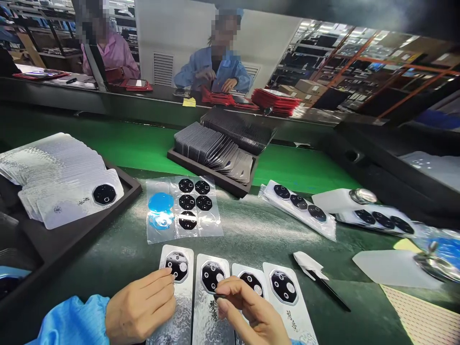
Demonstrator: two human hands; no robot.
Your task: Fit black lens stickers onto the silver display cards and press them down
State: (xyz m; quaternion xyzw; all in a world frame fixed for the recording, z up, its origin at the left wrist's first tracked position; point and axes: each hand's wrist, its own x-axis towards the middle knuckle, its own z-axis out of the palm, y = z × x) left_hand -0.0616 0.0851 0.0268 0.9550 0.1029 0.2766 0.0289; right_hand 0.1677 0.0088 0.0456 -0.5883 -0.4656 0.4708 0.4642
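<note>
Several silver phone back panels with black octagonal camera modules lie side by side in front of me. My left hand [141,303] has its fingertips on the left panel [176,297], against its camera module [177,266]. My right hand [248,309] pinches a small dark piece between thumb and forefinger, just below the module of the second panel [212,316]. Above them lies a clear film sheet [183,208] carrying several black octagonal lens pieces and a blue round sticker [160,203]. The hands hide the lower parts of the panels.
A black tray [86,230] of fanned panels stands to the left, and a black tray [212,163] of stacked dark panels stands ahead. Film strips, a small black-handled tool [323,287] and metal-capped pads lie to the right. Co-workers sit beyond a dark divider.
</note>
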